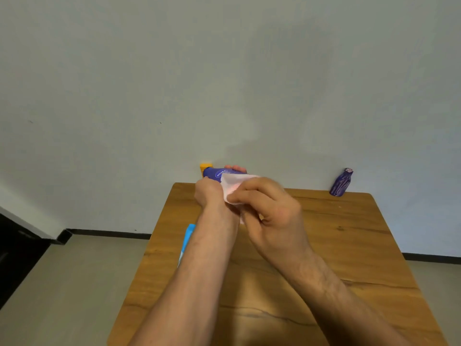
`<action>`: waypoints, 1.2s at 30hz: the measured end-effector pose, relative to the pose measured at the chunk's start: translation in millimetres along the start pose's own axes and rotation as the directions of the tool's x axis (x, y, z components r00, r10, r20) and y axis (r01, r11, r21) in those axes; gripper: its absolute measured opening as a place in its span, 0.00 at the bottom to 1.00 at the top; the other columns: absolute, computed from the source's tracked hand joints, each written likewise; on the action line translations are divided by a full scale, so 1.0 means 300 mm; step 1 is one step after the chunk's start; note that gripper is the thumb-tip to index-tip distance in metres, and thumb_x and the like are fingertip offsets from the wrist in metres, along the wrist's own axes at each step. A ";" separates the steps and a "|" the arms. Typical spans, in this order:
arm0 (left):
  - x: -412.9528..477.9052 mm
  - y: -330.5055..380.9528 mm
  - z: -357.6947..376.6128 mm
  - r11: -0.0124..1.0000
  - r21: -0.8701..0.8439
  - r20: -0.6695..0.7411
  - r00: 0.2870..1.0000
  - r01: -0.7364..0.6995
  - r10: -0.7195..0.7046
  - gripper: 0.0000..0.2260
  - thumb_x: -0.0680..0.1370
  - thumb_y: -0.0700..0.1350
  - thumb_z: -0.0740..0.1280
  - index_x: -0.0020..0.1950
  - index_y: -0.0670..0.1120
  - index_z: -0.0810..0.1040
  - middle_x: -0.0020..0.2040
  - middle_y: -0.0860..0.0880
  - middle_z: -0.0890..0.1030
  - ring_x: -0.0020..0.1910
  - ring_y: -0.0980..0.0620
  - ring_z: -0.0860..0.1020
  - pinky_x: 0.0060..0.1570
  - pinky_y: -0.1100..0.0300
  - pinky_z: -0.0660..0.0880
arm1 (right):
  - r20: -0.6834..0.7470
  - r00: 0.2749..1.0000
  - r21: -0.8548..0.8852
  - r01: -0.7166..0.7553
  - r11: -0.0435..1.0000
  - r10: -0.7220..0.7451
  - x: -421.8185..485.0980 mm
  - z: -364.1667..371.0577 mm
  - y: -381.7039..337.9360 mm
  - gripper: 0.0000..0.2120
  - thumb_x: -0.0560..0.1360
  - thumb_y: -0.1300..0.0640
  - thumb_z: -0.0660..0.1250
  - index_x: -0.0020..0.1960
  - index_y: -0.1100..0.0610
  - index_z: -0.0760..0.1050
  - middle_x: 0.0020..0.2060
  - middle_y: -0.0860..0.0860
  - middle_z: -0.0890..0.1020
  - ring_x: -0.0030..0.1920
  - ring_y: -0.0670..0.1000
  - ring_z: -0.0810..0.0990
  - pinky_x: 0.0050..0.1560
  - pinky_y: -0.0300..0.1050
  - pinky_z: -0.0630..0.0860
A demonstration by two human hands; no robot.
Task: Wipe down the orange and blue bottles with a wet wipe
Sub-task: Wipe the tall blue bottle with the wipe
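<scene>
Blue bottle [216, 174]: held raised above the far edge of the wooden surface [349, 245], lying roughly sideways, white round logo turned toward the camera. It is gripped by the left hand [208, 192], whose fingertips show over the bottle's top.

Wet wipe [233, 187]: a pale, thin sheet, draped over the bottle's right portion and pinched by the right hand [270, 208], fingers curled closed on it.

Orange bottle [206, 167]: only an orange corner is seen behind the blue bottle, near the wall (possibly standing on the surface; its base is hidden).

Purple streaked bottle [341, 182]: upright at the far right corner, well apart from the hands.

Light blue packet [187, 237]: at the surface's left edge, partly covered by the left forearm.
</scene>
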State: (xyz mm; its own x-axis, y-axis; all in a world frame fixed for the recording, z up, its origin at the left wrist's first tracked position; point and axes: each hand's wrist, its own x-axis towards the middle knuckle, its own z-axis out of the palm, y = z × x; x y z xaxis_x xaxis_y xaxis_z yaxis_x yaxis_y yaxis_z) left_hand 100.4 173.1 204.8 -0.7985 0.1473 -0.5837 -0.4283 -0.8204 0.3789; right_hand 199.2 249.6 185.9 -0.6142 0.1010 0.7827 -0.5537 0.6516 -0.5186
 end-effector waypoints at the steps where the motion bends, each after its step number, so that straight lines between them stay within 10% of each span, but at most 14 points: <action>1: -0.001 -0.004 0.012 1.000 0.003 0.011 1.000 -0.012 0.012 0.10 0.80 0.42 0.53 0.44 0.41 0.71 0.37 0.43 0.75 0.35 0.44 0.75 0.34 0.60 0.77 | 0.002 1.000 0.012 0.011 1.000 -0.011 0.013 -0.011 0.015 0.10 0.72 0.73 0.70 0.48 0.62 0.85 0.46 0.54 0.83 0.49 0.53 0.82 0.52 0.47 0.79; 5: 0.001 -0.007 0.027 0.999 -0.031 -0.025 0.999 -0.027 0.026 0.13 0.81 0.43 0.54 0.39 0.44 0.71 0.33 0.46 0.75 0.34 0.46 0.75 0.36 0.59 0.74 | -0.135 0.980 0.015 -0.147 0.989 0.148 0.047 -0.040 0.055 0.11 0.72 0.74 0.71 0.48 0.61 0.84 0.45 0.52 0.83 0.48 0.49 0.82 0.47 0.50 0.80; 10: -0.002 -0.011 -0.012 0.998 -0.002 0.126 0.990 0.068 -0.067 0.09 0.77 0.49 0.56 0.46 0.44 0.70 0.37 0.45 0.74 0.32 0.47 0.75 0.31 0.65 0.74 | 0.017 0.997 0.017 0.075 0.997 -0.075 0.012 -0.008 0.017 0.09 0.74 0.72 0.72 0.49 0.62 0.85 0.48 0.53 0.84 0.51 0.53 0.83 0.54 0.45 0.78; 17: -0.009 0.008 0.002 0.997 0.059 0.133 0.989 0.049 -0.057 0.14 0.83 0.48 0.58 0.49 0.39 0.77 0.38 0.43 0.79 0.30 0.45 0.78 0.32 0.57 0.79 | -0.191 0.930 -0.007 -0.320 0.947 0.313 0.119 -0.101 0.128 0.10 0.76 0.67 0.71 0.52 0.54 0.82 0.45 0.46 0.80 0.47 0.41 0.80 0.46 0.45 0.81; 29: -0.069 -0.014 -0.028 0.914 0.396 0.463 0.879 -0.090 -0.114 0.10 0.72 0.46 0.67 0.49 0.42 0.79 0.38 0.45 0.82 0.35 0.50 0.81 0.37 0.58 0.79 | 0.210 0.977 -0.068 0.051 0.996 -0.035 0.212 -0.078 0.119 0.13 0.77 0.65 0.63 0.57 0.62 0.83 0.62 0.56 0.82 0.63 0.53 0.81 0.63 0.50 0.77; 36: -0.009 0.054 -0.090 0.931 0.361 0.515 0.820 0.055 -0.248 0.16 0.83 0.48 0.60 0.67 0.43 0.76 0.46 0.44 0.78 0.41 0.49 0.77 0.43 0.56 0.76 | 0.687 0.557 0.155 0.515 0.843 -0.466 0.099 -0.096 0.104 0.15 0.83 0.67 0.59 0.65 0.63 0.80 0.66 0.58 0.80 0.69 0.56 0.77 0.65 0.57 0.76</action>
State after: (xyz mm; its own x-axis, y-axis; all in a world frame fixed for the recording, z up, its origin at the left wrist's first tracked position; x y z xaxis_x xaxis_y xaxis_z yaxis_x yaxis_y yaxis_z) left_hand 107.2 144.4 193.1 -0.7666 0.6092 -0.2031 -0.5954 -0.5558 0.5802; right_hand 180.0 294.6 202.9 -0.4705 -0.7642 0.4411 -0.8701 0.4851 -0.0875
